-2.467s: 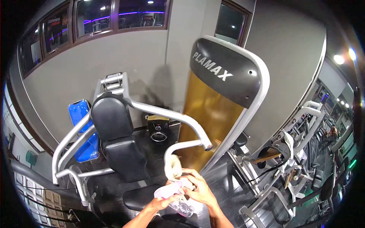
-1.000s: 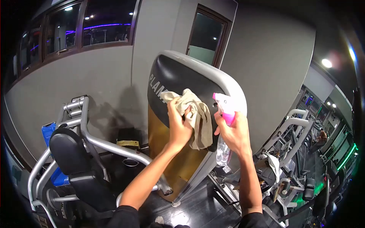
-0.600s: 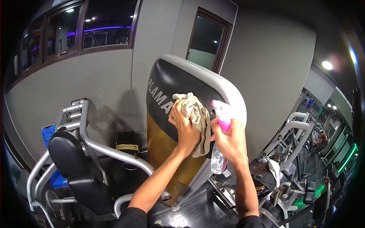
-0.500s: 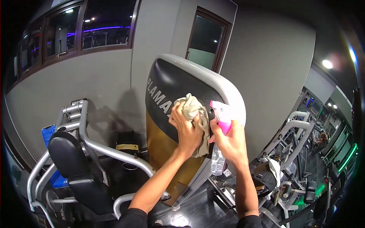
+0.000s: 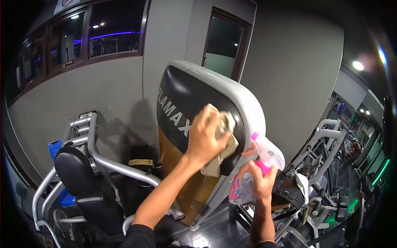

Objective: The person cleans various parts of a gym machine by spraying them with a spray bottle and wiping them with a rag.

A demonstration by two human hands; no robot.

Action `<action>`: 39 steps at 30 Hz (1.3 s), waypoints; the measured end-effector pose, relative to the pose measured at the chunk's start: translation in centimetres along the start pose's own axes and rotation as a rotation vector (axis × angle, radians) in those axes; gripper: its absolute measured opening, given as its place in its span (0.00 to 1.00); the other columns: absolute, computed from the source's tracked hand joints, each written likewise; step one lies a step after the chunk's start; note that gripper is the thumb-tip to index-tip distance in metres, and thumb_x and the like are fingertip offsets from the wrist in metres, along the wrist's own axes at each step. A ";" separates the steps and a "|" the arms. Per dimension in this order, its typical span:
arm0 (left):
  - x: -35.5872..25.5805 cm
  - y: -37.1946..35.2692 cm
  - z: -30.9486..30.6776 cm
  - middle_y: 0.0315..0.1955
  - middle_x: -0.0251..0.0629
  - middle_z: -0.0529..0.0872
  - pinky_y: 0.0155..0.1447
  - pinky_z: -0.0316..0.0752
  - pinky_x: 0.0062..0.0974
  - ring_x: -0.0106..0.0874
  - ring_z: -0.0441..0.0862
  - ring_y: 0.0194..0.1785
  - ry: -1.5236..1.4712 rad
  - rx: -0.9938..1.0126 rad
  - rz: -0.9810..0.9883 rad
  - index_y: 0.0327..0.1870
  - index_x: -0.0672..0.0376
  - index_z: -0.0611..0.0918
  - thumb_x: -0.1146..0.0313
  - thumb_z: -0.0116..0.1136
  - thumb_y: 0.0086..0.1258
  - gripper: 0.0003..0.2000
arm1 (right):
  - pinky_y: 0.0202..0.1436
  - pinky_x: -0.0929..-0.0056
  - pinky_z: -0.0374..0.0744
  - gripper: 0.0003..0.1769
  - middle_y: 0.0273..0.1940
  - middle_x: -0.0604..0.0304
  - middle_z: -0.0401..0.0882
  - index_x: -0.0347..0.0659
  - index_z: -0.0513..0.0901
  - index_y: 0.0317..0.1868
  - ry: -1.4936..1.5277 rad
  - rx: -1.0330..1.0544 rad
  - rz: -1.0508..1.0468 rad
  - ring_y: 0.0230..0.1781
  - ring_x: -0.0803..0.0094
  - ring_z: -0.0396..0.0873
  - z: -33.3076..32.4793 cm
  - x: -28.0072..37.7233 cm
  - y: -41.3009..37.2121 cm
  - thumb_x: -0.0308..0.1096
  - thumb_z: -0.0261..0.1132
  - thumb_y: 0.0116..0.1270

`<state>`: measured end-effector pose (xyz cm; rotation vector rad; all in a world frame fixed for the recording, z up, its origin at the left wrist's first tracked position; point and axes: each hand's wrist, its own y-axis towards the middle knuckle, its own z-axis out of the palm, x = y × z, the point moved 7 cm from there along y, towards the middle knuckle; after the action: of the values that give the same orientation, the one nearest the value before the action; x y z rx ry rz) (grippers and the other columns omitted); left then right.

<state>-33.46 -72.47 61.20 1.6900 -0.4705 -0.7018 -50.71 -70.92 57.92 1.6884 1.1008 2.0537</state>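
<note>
My left hand (image 5: pixel 205 138) is closed around a crumpled beige cloth (image 5: pixel 227 144), pressed up against the black upper panel (image 5: pixel 182 89) of a gym machine, just right of its white lettering. One end of the cloth hangs below the hand. In my right hand (image 5: pixel 259 177) is a clear spray bottle (image 5: pixel 243 188) with a pink and white spray head, gripped round its neck. The bottle is tilted, and its nozzle points up and to the left near the machine's silver edge (image 5: pixel 248 97). Part of the cloth is hidden behind my left fingers.
On the left stands a seat with black pads (image 5: pixel 78 171) and silver tube frames (image 5: pixel 124 165). More exercise machines (image 5: pixel 322 144) line the right side, where a person (image 5: pixel 355 149) is visible far back. A black box (image 5: pixel 141 157) sits by the wall.
My left hand has shifted slightly right with the cloth on the panel. My right hand has moved right and down, away from the cloth, and the bottle has tilted.
</note>
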 end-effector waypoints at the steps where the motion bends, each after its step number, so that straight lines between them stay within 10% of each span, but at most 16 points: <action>1: -0.5 -0.7 0.2 0.37 0.47 0.73 0.47 0.72 0.40 0.49 0.76 0.42 0.008 0.011 0.034 0.42 0.64 0.76 0.70 0.67 0.48 0.19 | 0.28 0.72 0.79 0.23 0.44 0.46 0.77 0.26 0.65 0.61 0.051 -0.004 -0.029 0.23 0.67 0.81 -0.1 -0.2 -0.4 0.23 0.57 0.66; 9: 4.9 1.4 -1.6 0.38 0.47 0.73 0.42 0.73 0.42 0.50 0.76 0.41 0.024 -0.069 -0.280 0.44 0.62 0.71 0.74 0.62 0.59 0.15 | 0.29 0.68 0.80 0.27 0.44 0.42 0.75 0.25 0.63 0.62 0.135 -0.097 -0.072 0.22 0.63 0.81 -1.8 -3.5 -3.2 0.28 0.58 0.65; 16: -2.9 -1.8 1.5 0.37 0.46 0.75 0.42 0.75 0.39 0.44 0.78 0.39 0.109 0.112 0.229 0.38 0.61 0.77 0.62 0.71 0.43 0.22 | 0.22 0.63 0.78 0.32 0.42 0.44 0.75 0.26 0.62 0.61 0.089 -0.209 -0.045 0.15 0.61 0.76 -3.5 -4.1 -6.2 0.34 0.62 0.61; 24: 2.9 5.0 0.2 0.37 0.48 0.77 0.43 0.73 0.43 0.52 0.77 0.42 0.040 -0.016 -0.209 0.40 0.63 0.72 0.70 0.63 0.57 0.14 | 0.21 0.63 0.78 0.31 0.41 0.44 0.75 0.26 0.62 0.60 0.117 -0.203 -0.024 0.14 0.62 0.75 -1.5 -3.6 -6.2 0.34 0.62 0.61; 35: -1.9 1.2 0.5 0.37 0.41 0.77 0.42 0.75 0.38 0.42 0.78 0.41 0.111 0.026 0.221 0.37 0.61 0.76 0.65 0.70 0.45 0.19 | 0.32 0.65 0.79 0.25 0.42 0.43 0.77 0.26 0.65 0.59 0.157 -0.085 -0.011 0.21 0.63 0.80 0.5 -3.8 -6.7 0.30 0.59 0.65; 39: 1.1 5.2 0.1 0.43 0.43 0.75 0.52 0.68 0.40 0.43 0.74 0.48 0.192 -0.017 -0.003 0.43 0.62 0.77 0.65 0.66 0.54 0.18 | 0.31 0.65 0.80 0.25 0.42 0.44 0.77 0.26 0.65 0.59 0.170 -0.085 0.000 0.21 0.62 0.81 0.5 -4.2 -6.6 0.30 0.59 0.65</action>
<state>-32.37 -74.49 66.05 1.7230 -0.3256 -0.5380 -50.71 -68.82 50.35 1.4971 1.0461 2.2445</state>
